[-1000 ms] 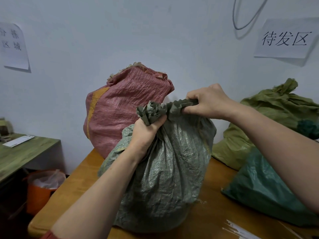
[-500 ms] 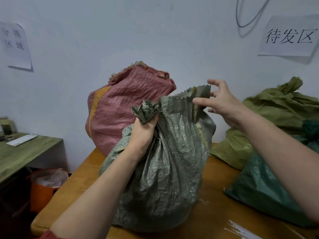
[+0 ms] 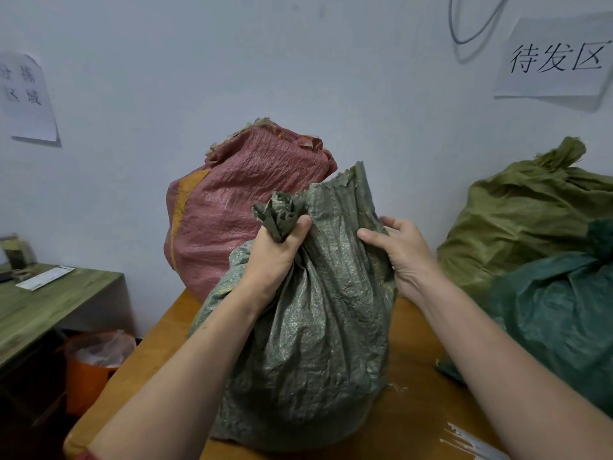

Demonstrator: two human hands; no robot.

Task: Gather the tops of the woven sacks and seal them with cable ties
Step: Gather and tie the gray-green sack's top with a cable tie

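A grey-green woven sack (image 3: 311,353) stands upright on the wooden table (image 3: 411,406) in front of me. My left hand (image 3: 275,257) grips a bunched part of the sack's top, which sticks up above my fist. The rest of the sack's mouth stands loose and upright to the right of that bunch. My right hand (image 3: 398,254) holds the sack's right side below the loose edge, thumb in front and fingers behind the fabric. White cable ties (image 3: 471,443) lie on the table at the lower right.
A pink woven sack (image 3: 232,214) with an open top stands behind, against the wall. An olive sack (image 3: 524,220) and a dark green sack (image 3: 564,320), both tied, lie at the right. A green desk (image 3: 43,303) and an orange bin (image 3: 89,370) are at the left.
My right hand let go of the sack's top edge and dropped to the sack's right side. The freed edge now stands upright. My left hand kept its grip.
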